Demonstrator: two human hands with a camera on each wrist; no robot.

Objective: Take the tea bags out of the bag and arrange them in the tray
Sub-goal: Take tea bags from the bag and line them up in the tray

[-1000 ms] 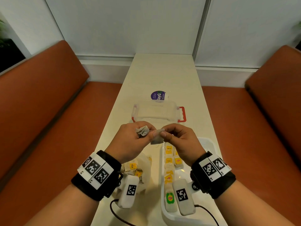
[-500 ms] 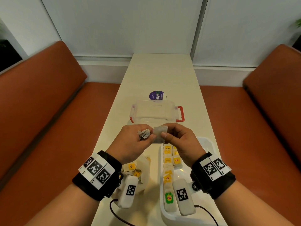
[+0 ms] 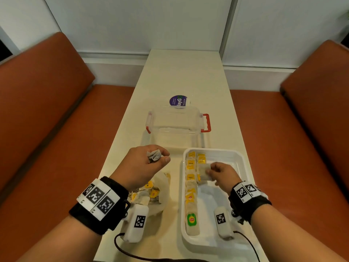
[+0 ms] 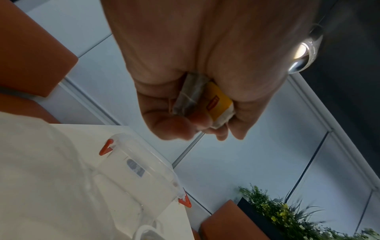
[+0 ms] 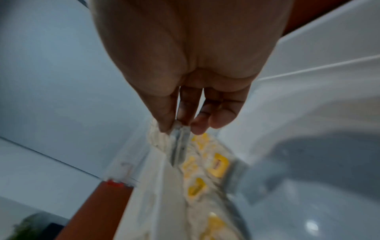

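Observation:
My right hand point(image 3: 217, 172) pinches one pale tea bag point(image 3: 204, 173) low inside the white tray point(image 3: 234, 157), just right of the two columns of yellow-tagged tea bags point(image 3: 190, 178) lying there. The right wrist view shows the held tea bag point(image 5: 179, 146) edge-on between thumb and fingers, above the rows. My left hand point(image 3: 151, 161) hovers over the table left of the tray, curled round a crumpled tea bag point(image 3: 154, 155) with a yellow tag point(image 4: 218, 102). Under the left wrist lies the clear plastic bag point(image 3: 156, 195) with several tea bags inside.
A clear lidded box with red latches point(image 3: 177, 123) stands just beyond the tray, with a purple round sticker point(image 3: 178, 100) behind it. Orange benches point(image 3: 47, 120) flank the narrow cream table point(image 3: 181, 76). A black cable point(image 3: 132, 254) runs across the near edge.
The two hands were together, separating tea bags above the table. Now the right hand has dropped into the tray with one tea bag, and the left has stayed up with the other.

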